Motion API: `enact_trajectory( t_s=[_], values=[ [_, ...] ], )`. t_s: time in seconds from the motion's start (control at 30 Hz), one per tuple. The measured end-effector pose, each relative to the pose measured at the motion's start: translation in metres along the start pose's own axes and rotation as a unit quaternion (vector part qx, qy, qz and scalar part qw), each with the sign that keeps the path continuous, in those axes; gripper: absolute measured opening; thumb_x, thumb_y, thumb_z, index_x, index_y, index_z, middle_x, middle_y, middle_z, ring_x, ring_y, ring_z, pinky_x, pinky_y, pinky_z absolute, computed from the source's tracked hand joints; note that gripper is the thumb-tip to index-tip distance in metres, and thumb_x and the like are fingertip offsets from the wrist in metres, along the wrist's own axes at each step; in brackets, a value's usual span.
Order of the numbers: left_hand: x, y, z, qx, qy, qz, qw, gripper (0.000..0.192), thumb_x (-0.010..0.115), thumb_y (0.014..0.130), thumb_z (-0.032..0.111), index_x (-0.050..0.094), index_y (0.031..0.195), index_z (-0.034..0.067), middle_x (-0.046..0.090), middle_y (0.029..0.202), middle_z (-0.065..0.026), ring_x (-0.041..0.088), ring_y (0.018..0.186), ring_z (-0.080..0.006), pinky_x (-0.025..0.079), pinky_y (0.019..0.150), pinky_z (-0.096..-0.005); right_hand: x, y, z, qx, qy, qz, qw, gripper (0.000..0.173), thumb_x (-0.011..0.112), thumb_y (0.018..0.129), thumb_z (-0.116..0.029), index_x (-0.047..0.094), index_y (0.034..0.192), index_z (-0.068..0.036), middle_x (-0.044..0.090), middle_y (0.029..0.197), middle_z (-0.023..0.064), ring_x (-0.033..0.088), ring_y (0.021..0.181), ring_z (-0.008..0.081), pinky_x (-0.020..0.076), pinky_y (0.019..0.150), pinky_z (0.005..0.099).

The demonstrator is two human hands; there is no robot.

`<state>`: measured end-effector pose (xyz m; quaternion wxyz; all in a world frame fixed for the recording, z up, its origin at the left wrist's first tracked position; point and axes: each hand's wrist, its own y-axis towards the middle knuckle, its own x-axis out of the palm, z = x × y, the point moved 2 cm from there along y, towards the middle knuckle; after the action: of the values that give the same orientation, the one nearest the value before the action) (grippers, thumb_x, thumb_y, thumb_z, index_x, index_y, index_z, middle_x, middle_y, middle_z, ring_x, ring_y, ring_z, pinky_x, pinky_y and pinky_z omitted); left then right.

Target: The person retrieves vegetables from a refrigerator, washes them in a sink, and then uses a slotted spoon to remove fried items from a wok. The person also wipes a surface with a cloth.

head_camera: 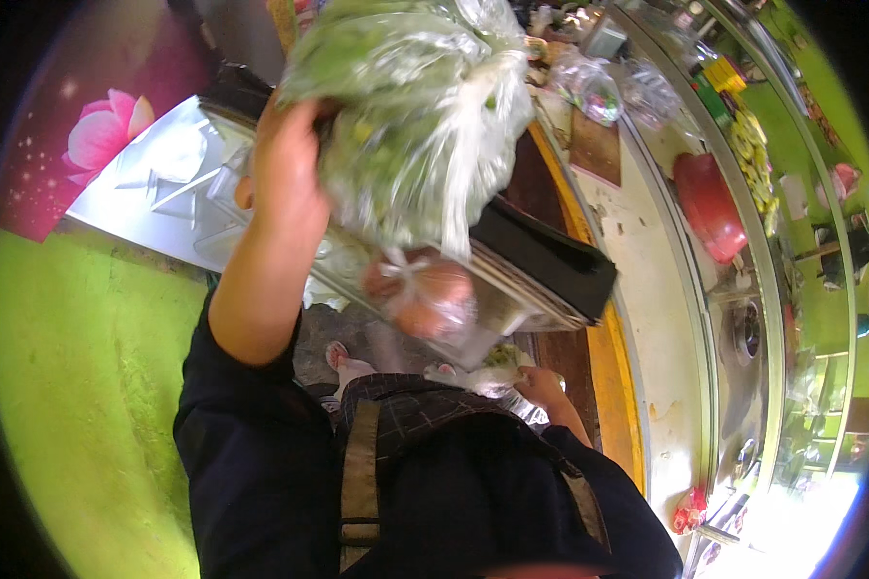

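My left hand [291,148] is raised in front of me and grips a large clear plastic bag of leafy greens [398,123], blurred by motion. A smaller knotted clear bag of reddish-brown round items [423,293] is just below the greens; what supports it cannot be made out. Low on the right, near my waist, my right hand [539,387] holds another clear plastic bag [503,373] with something yellowish green in it. Past my left hand is the lit white interior [166,177] of what looks like an open refrigerator.
A pink panel with a lotus flower [105,134] adjoins the white interior. A long black-edged part [543,260] slants across the middle. To the right runs a counter with a yellow edge [623,391]; a red basin [708,206] and plastic bags [586,83] are over there. A green wall [80,376] stands left.
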<state>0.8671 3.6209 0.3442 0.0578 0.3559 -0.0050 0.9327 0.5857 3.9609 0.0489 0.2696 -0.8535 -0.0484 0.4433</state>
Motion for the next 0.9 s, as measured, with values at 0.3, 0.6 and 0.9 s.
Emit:
enact_trajectory(
  t_s=[0.3,0.6,0.9],
  values=[
    [0.019,0.058,-0.036,-0.222,0.252,-0.082,0.938,0.036,0.057,0.078,0.029,0.057,0.102,0.002,0.062,0.092,-0.0107,0.061,0.079,-0.0229,0.050,0.071,-0.0341,-0.086,-0.008,0.106,0.107,0.659,0.190,0.720,0.031,0.046,0.077,-0.015,0.054,0.103,0.000,0.058,0.102,0.0144,0.055,0.097,0.0286,0.0440,0.085,0.0399],
    [-0.023,0.017,0.003,-0.171,0.380,-0.160,0.895,0.040,0.051,0.078,0.019,0.051,0.114,0.001,0.057,0.105,-0.0111,0.056,0.093,-0.0197,0.045,0.082,-0.0321,-0.177,0.016,0.021,-0.103,0.829,0.213,0.507,0.044,0.041,0.077,-0.022,0.045,0.113,0.003,0.053,0.107,0.0207,0.053,0.097,0.0348,0.0430,0.086,0.0468],
    [-0.091,-0.060,0.097,-0.240,0.625,-0.060,0.740,0.046,0.048,0.070,0.011,0.050,0.114,-0.002,0.056,0.105,-0.0081,0.053,0.095,-0.0180,0.041,0.085,-0.0304,-0.177,0.055,0.012,-0.182,0.826,0.145,0.514,0.043,0.038,0.084,-0.026,0.042,0.117,0.001,0.052,0.111,0.0180,0.051,0.101,0.0337,0.0410,0.088,0.0449]
  ],
)
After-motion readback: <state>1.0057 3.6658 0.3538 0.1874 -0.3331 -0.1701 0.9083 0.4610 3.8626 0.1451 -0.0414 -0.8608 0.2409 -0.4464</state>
